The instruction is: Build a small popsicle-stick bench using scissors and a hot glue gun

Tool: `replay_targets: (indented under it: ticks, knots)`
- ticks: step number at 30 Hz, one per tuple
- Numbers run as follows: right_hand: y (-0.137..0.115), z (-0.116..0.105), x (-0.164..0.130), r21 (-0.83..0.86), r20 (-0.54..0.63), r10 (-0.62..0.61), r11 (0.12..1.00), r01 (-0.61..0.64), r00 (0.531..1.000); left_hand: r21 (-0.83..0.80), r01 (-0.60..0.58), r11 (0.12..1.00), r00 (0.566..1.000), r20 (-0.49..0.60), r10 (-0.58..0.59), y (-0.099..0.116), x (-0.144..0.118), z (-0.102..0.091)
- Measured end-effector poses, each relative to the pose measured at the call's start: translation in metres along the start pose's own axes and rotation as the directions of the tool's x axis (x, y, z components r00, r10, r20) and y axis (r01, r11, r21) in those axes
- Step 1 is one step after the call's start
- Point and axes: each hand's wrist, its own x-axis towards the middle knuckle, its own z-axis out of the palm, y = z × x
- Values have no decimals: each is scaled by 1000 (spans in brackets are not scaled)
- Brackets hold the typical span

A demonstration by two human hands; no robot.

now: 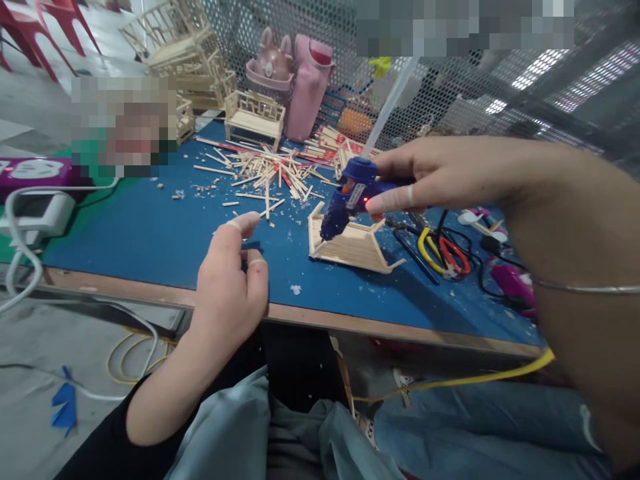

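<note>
A glue gun [355, 183] is held in the right hand [425, 177], the fingers being closed around its handle. Its nozzle is pointed down at the left end of a stick panel [353, 250]; whether the panel is touched by the tip cannot be told. A red light is shown on the gun's side, and a clear glue stick [393, 107] is seen rising from its back.

The panel is laid on the blue table [150, 233], near the front edge, between the two hands. Its slats are bordered by raised strips.

The left hand [233, 277] is held half open above the table edge, left of the panel, with thumb and forefinger apart and nothing seen between them. A thin stick [273, 208] is seen at the forefinger's tip; whether it is touched cannot be told.

Behind, loose sticks [265, 170] are heaped in front of a small bench [255, 120] and a pink bottle [310, 87]. To the right of the panel, pliers [431, 250] are placed among dark cables.
</note>
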Motion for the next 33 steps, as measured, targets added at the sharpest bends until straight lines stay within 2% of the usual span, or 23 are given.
replay_targets:
  ticks: [1,2,3,4,6,9,11,12,16,19,22,26,33]
  knots:
    - [-6,-7,-7,-45,130,-45,998,52,990,3,-2,1000,1000,0,2,0,0,0]
    - [-12,-13,-17,-86,205,-89,990,108,975,6,-3,1000,1000,2,3,0,0,0]
    - [-17,-16,-29,-125,216,-120,981,150,969,10,-3,1000,1000,4,3,0,-1,0]
    - [-20,-16,-43,-159,175,-133,974,161,976,13,-3,1000,1000,7,3,1,-1,0]
    - [-23,-8,-75,-174,-16,-130,977,125,991,18,-3,1000,1000,7,3,1,-1,-1]
    - [-19,16,-120,-107,-290,-63,994,33,955,17,21,1000,999,44,-22,4,3,-3]
    - [-12,33,-139,-44,-337,35,998,-53,941,16,47,999,991,126,-49,8,12,-4]
    - [-10,41,-143,6,-314,85,996,-87,946,17,58,998,981,182,-60,10,19,-5]
    - [-3,56,-139,234,-164,222,955,-181,961,47,40,998,912,406,-55,21,53,-2]
    - [-2,56,-132,326,-125,276,919,-224,953,101,-21,995,871,491,-32,24,73,7]
    - [-2,56,-130,392,-69,310,883,-260,948,134,-37,990,853,521,-38,18,81,16]
    - [-2,59,-130,427,-45,304,867,-256,952,142,-11,990,846,528,-67,8,77,23]
    - [1,65,-127,417,-56,283,878,-235,958,-30,78,997,843,535,-50,12,72,28]
